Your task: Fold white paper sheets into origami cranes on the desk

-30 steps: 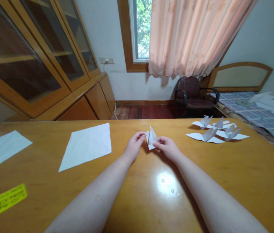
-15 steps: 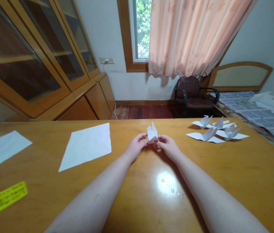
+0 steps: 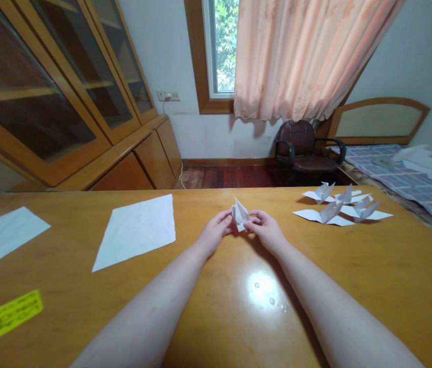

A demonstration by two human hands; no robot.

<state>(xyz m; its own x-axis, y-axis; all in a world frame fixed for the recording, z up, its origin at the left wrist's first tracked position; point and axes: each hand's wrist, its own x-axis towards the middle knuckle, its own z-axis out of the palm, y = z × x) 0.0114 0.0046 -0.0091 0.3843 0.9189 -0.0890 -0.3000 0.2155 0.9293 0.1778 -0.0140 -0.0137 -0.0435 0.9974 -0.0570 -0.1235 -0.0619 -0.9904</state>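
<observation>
A small white folded paper figure (image 3: 239, 213) is held just above the wooden table (image 3: 373, 286), near its far middle. My left hand (image 3: 214, 234) pinches its left side with closed fingers. From the right, my right hand (image 3: 265, 230) pinches its lower right part, fingers pressed together. Both forearms stretch out over the glossy tabletop.
A flat white sheet (image 3: 137, 230) lies left of my hands, another white sheet (image 3: 1, 236) at the far left edge. A yellow slip (image 3: 3, 319) lies near the front left. Several finished paper cranes (image 3: 340, 207) sit at the right. Beyond the table stand a chair (image 3: 304, 151), a bed and cabinets.
The paper figure has been turned and tilted between my fingers, and my hands have drawn slightly closer together. Everything else on the table is unchanged.
</observation>
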